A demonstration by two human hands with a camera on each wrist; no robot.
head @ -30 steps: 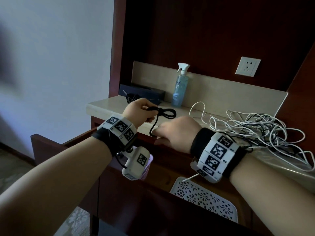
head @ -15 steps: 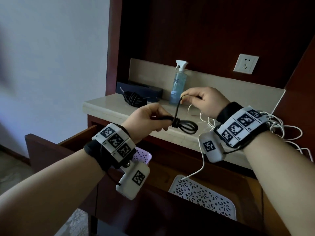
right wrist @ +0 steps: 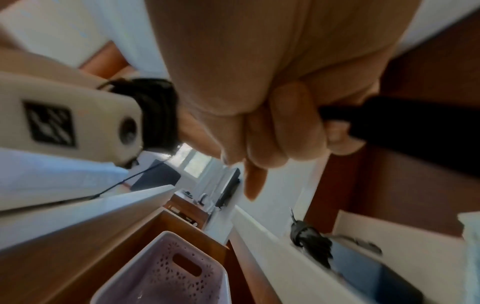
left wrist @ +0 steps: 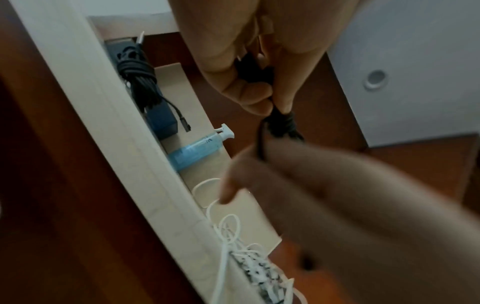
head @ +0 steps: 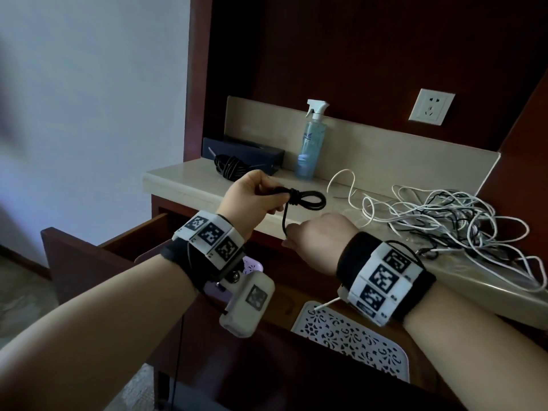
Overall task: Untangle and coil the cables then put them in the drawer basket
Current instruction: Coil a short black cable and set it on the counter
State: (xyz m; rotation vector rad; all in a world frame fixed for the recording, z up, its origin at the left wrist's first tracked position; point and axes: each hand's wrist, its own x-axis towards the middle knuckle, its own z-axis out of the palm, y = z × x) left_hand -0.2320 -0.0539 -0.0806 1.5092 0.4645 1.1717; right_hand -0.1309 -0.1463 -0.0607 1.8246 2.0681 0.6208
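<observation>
My left hand (head: 255, 197) grips a small coiled black cable (head: 305, 198) above the counter's front edge; the wrap around its middle shows in the left wrist view as black cable (left wrist: 281, 125). My right hand (head: 317, 238) pinches the cable's free end (head: 284, 226) just below and to the right. A tangle of white and black cables (head: 450, 221) lies on the counter to the right. A finished black coil (head: 229, 166) sits at the back left. A lilac basket (right wrist: 166, 273) and a white basket (head: 353, 342) stand in the open drawer (head: 98, 253).
A blue spray bottle (head: 311, 143) and a dark box (head: 246, 152) stand against the counter's back edge. A wall socket (head: 431, 106) is above on the right. A white cable end (head: 326, 304) hangs over the drawer.
My right hand has come down from above the coil to below it, carrying the free end around the bundle. The left hand has kept its grip on the coil.
</observation>
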